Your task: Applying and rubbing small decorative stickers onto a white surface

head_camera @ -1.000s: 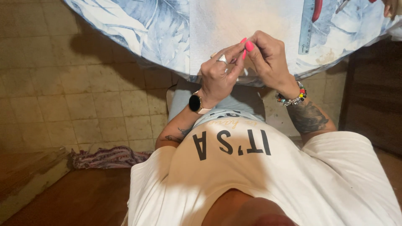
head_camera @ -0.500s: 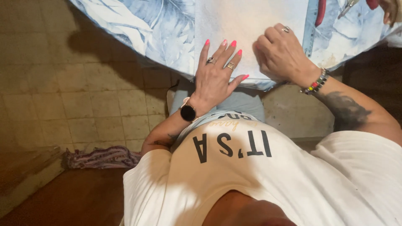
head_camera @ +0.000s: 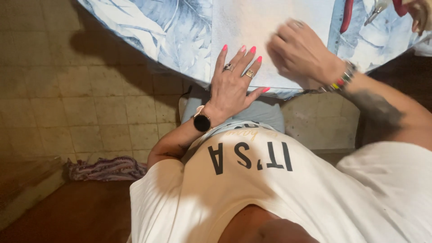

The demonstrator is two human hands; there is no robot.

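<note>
My left hand (head_camera: 232, 87) lies flat on the near edge of a table covered with a blue leaf-print cloth (head_camera: 148, 31). Its fingers are spread, with pink nails and two rings, and a black watch sits on the wrist. My right hand (head_camera: 302, 54) rests a little farther in, on a pale white patch (head_camera: 265, 22) of the table top. It is blurred, its fingers are curled under, and nothing shows in it. Beaded bracelets circle that wrist and the forearm is tattooed.
Red-handled pliers (head_camera: 346, 15) and a silvery tool (head_camera: 377, 9) lie at the table's far right, beside another person's hand (head_camera: 420, 13) in the corner. Below the table are beige floor tiles (head_camera: 67, 99), a striped purple rag (head_camera: 105, 168) and a wooden surface (head_camera: 67, 211).
My hands were raised together in front of the table edge a second ago. They have come apart and dropped onto the table, the left flat, the right moving inward.
</note>
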